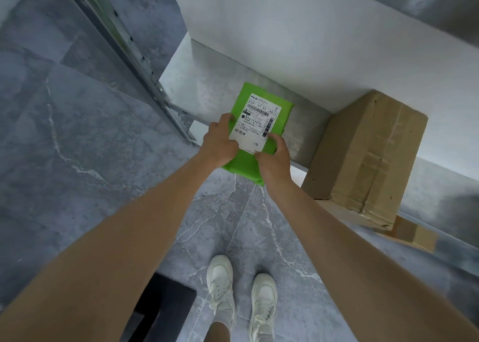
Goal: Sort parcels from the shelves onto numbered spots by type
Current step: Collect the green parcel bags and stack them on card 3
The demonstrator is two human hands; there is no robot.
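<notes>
Left grip (220, 144) and right grip (274, 160) each pinch a green parcel (259, 123) at the shelf (207, 82) edge, just beside a taped cardboard box (368, 155).

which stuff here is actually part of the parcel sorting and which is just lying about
Part of the job: green parcel, held in left hand and right hand; large cardboard box on the shelf; smaller cardboard box beside it, lower.

Just lying about: black object on the floor; metal upright at the shelf's end.
</notes>
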